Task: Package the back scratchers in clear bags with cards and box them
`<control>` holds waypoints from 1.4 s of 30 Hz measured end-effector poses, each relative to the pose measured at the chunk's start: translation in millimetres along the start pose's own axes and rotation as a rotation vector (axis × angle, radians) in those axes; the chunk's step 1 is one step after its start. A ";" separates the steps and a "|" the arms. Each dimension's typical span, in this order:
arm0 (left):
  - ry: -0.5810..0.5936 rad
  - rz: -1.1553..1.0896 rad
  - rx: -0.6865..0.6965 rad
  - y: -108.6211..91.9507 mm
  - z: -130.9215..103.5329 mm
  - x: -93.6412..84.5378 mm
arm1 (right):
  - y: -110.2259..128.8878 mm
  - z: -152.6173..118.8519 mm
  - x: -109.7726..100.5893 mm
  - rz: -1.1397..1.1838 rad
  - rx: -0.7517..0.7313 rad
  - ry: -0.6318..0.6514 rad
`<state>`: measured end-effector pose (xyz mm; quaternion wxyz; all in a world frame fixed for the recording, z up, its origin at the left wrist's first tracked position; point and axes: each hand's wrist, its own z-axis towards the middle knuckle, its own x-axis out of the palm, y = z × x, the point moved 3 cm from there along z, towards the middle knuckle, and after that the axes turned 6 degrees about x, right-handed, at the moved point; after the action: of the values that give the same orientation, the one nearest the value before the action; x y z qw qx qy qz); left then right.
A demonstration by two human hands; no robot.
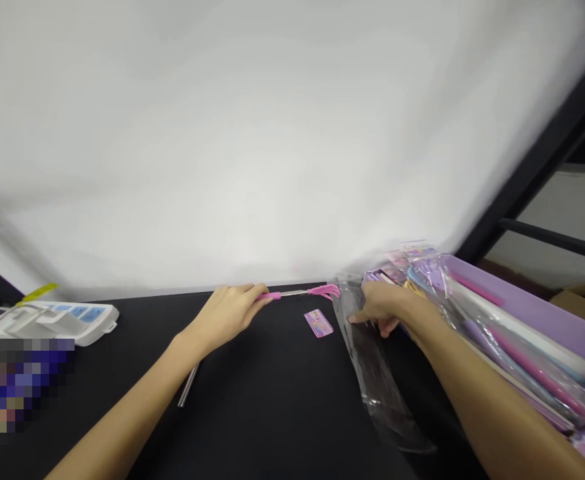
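My left hand (235, 308) is closed around the pink handle of a back scratcher (295, 293). Its thin metal shaft points right and ends in a pink claw-shaped head, close to a long clear plastic bag (372, 373). The thumb and fingers of my right hand (380, 307) grip the upper part of that bag, which lies flat on the black table (272, 400). Between the hands lies a small pink printed card (318, 323). A thin metal rod (188, 385) shows beside my left forearm, partly hidden by it.
Along the right side stands a lilac bin (532, 300) with several bagged long-handled things. A white power strip (92, 320) with plugs lies at the left, and a pixelated blue-purple thing (27, 387) sits in front of it. A white wall (272, 133) rises behind the table.
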<state>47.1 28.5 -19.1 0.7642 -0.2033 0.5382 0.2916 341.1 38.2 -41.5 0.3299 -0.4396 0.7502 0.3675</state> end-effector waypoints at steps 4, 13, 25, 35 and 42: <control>0.014 -0.018 0.007 -4.4 1.9 2.2 | 2.1 1.8 2.0 0.056 -0.080 0.019; 0.139 -0.393 -0.123 9.8 -2.3 -10.8 | 17.2 -31.9 -29.7 0.410 -0.432 0.061; 0.288 -0.658 -0.178 26.9 -10.5 -28.0 | 38.8 -32.0 -29.8 0.807 -0.614 0.022; 0.320 -0.590 -0.200 28.4 -12.4 -25.2 | 49.4 -39.7 -32.0 0.989 -0.616 -0.252; 0.250 -0.416 -0.190 31.3 -13.2 -23.2 | 50.3 -42.5 -33.7 0.953 -0.605 -0.349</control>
<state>11.2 38.3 -1.7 0.7126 -0.4151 0.5453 0.1500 301.8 33.8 20.9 0.1070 -0.0615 0.6615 0.7397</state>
